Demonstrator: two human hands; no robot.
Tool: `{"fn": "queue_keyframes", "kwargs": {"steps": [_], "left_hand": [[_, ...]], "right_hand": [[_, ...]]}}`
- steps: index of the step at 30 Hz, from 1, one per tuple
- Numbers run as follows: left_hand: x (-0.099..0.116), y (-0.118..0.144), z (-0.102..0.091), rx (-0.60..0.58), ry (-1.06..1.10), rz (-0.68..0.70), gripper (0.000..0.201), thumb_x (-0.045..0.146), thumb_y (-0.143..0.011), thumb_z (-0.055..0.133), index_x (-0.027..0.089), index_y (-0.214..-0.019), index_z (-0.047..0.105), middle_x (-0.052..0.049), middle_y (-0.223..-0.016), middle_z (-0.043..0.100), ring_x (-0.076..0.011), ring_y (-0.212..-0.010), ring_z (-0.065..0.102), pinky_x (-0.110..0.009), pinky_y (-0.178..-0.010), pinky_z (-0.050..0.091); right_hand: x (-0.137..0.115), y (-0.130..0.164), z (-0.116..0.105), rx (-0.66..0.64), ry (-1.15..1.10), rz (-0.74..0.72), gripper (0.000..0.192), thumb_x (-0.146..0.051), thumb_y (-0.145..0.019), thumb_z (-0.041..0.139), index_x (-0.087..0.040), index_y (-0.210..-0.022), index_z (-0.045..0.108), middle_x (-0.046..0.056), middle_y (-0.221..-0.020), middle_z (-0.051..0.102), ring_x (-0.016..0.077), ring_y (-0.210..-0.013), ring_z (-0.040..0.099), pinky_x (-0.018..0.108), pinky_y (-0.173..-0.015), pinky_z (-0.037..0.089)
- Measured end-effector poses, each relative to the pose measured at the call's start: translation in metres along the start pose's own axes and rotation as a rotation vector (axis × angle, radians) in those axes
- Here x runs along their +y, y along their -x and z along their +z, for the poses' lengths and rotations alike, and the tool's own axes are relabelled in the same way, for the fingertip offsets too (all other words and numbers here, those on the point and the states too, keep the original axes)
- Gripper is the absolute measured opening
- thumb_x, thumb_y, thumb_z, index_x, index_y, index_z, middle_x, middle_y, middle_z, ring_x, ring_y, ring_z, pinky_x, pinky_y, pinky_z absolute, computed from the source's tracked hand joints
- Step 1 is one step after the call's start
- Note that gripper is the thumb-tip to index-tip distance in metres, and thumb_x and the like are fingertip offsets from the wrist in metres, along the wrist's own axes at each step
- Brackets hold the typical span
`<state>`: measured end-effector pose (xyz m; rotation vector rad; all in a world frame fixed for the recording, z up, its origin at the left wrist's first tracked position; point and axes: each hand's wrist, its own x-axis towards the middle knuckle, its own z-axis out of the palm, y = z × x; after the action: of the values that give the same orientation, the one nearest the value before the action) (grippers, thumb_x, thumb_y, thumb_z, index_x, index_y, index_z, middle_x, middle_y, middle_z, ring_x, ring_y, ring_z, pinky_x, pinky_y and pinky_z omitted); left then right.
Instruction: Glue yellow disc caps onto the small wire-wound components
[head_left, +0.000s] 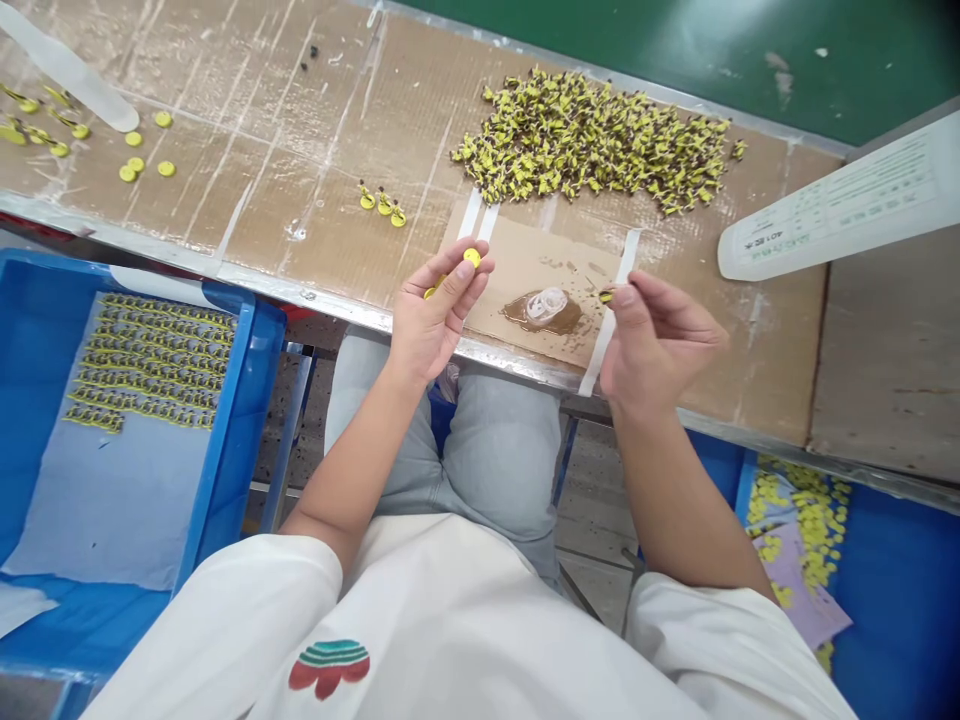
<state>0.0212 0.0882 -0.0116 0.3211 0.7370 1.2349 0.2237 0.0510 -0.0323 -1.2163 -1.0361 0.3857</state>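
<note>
My left hand point(439, 305) pinches a round yellow disc point(472, 257) between thumb and fingertips, and another bit of yellow shows in its palm. Off to the right, my right hand point(656, 340) is closed on a small yellow-and-black figure point(606, 297), mostly covered by the fingers. Between the hands a clear blob in a wet patch point(546, 306) lies on a taped piece of cardboard point(517, 255). A large pile of small yellow-and-black figures point(592, 140) spreads behind it. Several figures on yellow discs point(384, 204) stand left of the pile.
A labelled white bottle point(840, 205) leans in at right, another bottle point(75, 70) at far left near loose yellow discs point(166, 169). A blue crate point(259, 340) at left holds rows of figures point(154, 350). Yellow discs point(817, 525) fill part of a lower-right blue crate.
</note>
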Motion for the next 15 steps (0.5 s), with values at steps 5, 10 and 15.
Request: {"fn": "queue_keyframes", "kwargs": {"steps": [5, 10, 15], "left_hand": [[-0.006, 0.010, 0.000, 0.044, 0.038, -0.052, 0.030, 0.014, -0.085, 0.071, 0.024, -0.114, 0.074, -0.001, -0.125, 0.072, -0.0205, -0.129, 0.059, -0.027, -0.113, 0.046], [-0.012, 0.019, 0.001, -0.003, 0.007, -0.047, 0.019, 0.017, -0.082, 0.075, 0.021, -0.101, 0.077, -0.003, -0.115, 0.076, -0.0185, -0.119, 0.066, -0.024, -0.109, 0.048], [-0.013, 0.019, 0.001, 0.008, 0.009, -0.065, 0.017, 0.017, -0.084, 0.073, 0.020, -0.101, 0.076, -0.003, -0.113, 0.077, -0.0187, -0.118, 0.067, -0.024, -0.109, 0.049]], "right_hand": [[-0.010, -0.009, -0.014, -0.099, -0.141, 0.168, 0.018, -0.037, -0.087, 0.074, -0.035, -0.104, 0.075, -0.002, -0.091, 0.074, 0.0161, -0.072, 0.069, 0.037, -0.072, 0.061], [-0.015, -0.014, -0.025, -0.227, -0.129, 0.248, 0.022, -0.042, -0.091, 0.068, -0.036, -0.111, 0.073, -0.001, -0.094, 0.074, 0.0164, -0.077, 0.070, 0.035, -0.072, 0.061], [-0.017, -0.007, -0.008, -0.012, -0.102, 0.132, 0.017, -0.035, -0.084, 0.076, -0.034, -0.102, 0.077, -0.002, -0.093, 0.074, 0.0170, -0.076, 0.070, 0.037, -0.076, 0.061]]}}
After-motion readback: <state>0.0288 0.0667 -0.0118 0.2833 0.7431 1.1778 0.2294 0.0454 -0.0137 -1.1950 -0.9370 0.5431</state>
